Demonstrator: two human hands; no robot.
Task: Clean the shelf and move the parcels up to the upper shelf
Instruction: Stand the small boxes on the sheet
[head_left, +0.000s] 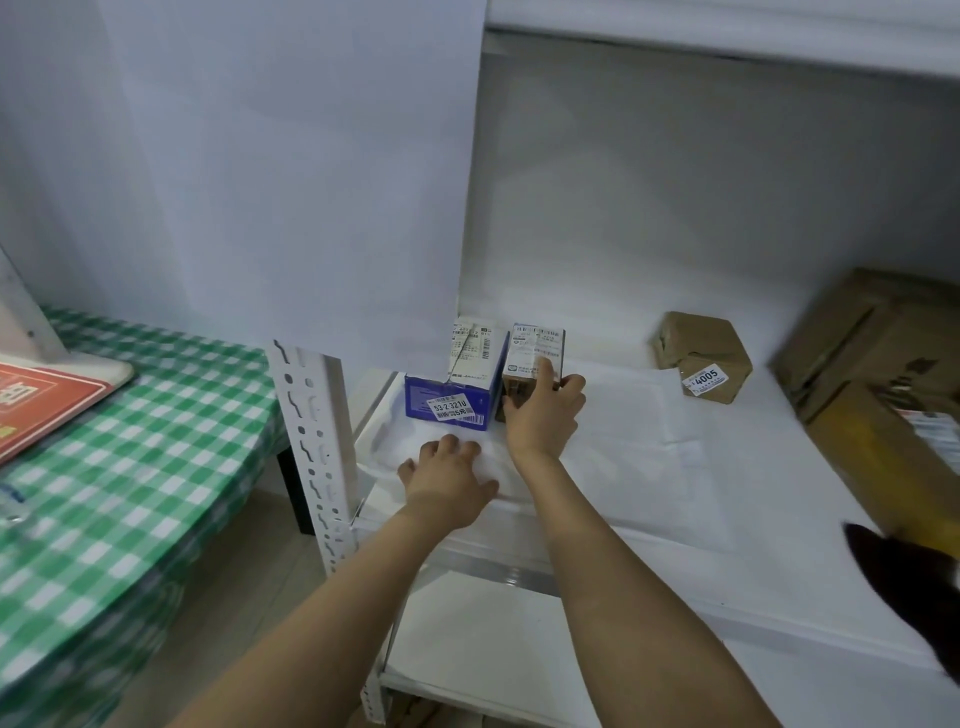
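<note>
On white shelf (779, 467), R hand (543, 415) gripping small brown parcel (535, 358), half hidden, L hand (447, 480) flat, open.

The shelf (649, 467) looks smooth, matt white; its post (311, 431) is painted metal. The parcels (704, 356) are matt brown cardboard; the tablecloth (130, 467) is checked cloth.

Parcels (704, 358) on white shelf (779, 467)

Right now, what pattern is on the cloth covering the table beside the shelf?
Green and white checks on the tablecloth, seen in the head view.
</note>
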